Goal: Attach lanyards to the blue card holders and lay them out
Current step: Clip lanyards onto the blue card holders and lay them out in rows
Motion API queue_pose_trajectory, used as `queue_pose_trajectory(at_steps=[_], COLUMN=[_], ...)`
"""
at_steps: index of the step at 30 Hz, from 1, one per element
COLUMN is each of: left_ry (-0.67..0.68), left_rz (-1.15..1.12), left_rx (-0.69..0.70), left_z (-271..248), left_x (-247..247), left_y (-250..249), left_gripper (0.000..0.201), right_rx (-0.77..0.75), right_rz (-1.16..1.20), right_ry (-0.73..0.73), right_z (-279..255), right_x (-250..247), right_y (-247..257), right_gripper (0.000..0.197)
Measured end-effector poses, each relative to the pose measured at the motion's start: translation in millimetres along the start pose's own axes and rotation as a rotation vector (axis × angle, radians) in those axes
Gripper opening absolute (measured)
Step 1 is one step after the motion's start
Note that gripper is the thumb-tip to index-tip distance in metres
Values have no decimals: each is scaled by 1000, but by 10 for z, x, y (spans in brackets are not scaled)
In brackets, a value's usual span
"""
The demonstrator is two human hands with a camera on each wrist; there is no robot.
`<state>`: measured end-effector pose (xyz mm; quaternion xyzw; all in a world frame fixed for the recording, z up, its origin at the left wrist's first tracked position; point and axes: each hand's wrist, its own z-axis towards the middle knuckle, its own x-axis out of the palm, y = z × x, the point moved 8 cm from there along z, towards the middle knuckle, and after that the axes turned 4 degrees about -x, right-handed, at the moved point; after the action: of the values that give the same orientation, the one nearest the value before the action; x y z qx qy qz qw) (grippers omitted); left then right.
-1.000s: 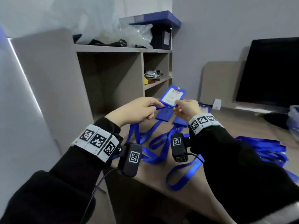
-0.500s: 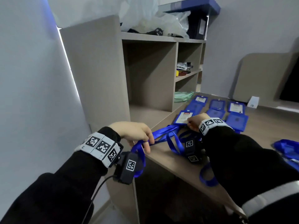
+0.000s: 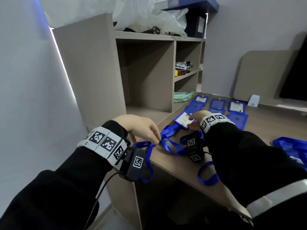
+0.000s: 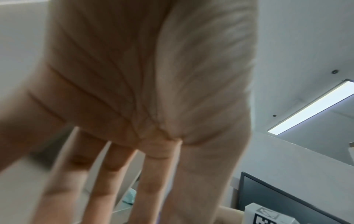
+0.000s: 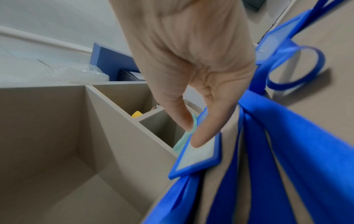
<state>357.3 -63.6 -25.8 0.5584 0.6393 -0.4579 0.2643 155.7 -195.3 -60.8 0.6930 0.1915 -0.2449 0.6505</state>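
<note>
A blue card holder (image 3: 181, 117) with a white card in it lies flat on the desk (image 3: 272, 128), at the front left of the laid-out rows. My right hand (image 3: 191, 121) rests on it; in the right wrist view a straight finger (image 5: 205, 133) presses on the holder's (image 5: 199, 157) clear window. Its blue lanyard (image 3: 167, 146) trails back over the desk edge. My left hand (image 3: 157, 141) pinches that strap at its fingertips just off the desk corner. The left wrist view is blurred and shows long fingers (image 4: 114, 174) with the tips out of frame.
Several blue card holders (image 3: 217, 104) lie in rows behind my right hand. A pile of loose lanyards (image 3: 292, 148) sits at the right. An open shelf unit (image 3: 146, 72) stands at the left, with a green bag (image 3: 182, 97) beside it. A dark monitor (image 3: 297, 77) is at the back right.
The holder came down from mid-air onto the desk with my right hand. My left hand slid back along the lanyard to the desk corner, and its grip thinned to a fingertip pinch.
</note>
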Motion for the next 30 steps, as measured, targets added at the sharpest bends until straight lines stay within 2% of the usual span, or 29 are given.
queue_pose_trajectory(at_steps=[2, 3, 5, 6, 10, 13, 18, 21, 25, 30], left_ry=[-59, -84, -133, -155, -266, -295, -184, -98, 27, 105], left_rz=[-13, -20, -35, -40, -15, -21, -36, 17, 63, 106], left_rx=[52, 84, 153, 193, 361, 465, 549, 543, 497, 469], left_z=[21, 37, 71, 90, 170, 225, 348, 527, 747, 1015], left_x=[-67, -94, -137, -148, -163, -75, 261, 468, 719, 896], left_y=[-183, -303, -579, -744, -1418, -1970, -2757, -3132, -3473, -3742], left_gripper=[27, 28, 30, 31, 33, 32, 32, 34, 39, 33], right_rx=[102, 106, 186, 199, 132, 123, 145, 186, 242, 269], right_rz=[237, 339, 390, 389, 328, 279, 238, 243, 250, 199], right_ry=[79, 81, 74, 51, 31, 13, -64, -107, -127, -120], right_z=[-34, -17, -140, -185, -420, -580, -868, -995, -1094, -1016], right_x=[-33, -97, -238, -358, -872, -1333, -2053, -2380, -2661, -2825], right_y=[-15, -15, -58, -95, -151, -340, -786, -1077, -1401, -1657], right_gripper=[45, 39, 15, 10, 14, 8, 10, 10, 17, 26])
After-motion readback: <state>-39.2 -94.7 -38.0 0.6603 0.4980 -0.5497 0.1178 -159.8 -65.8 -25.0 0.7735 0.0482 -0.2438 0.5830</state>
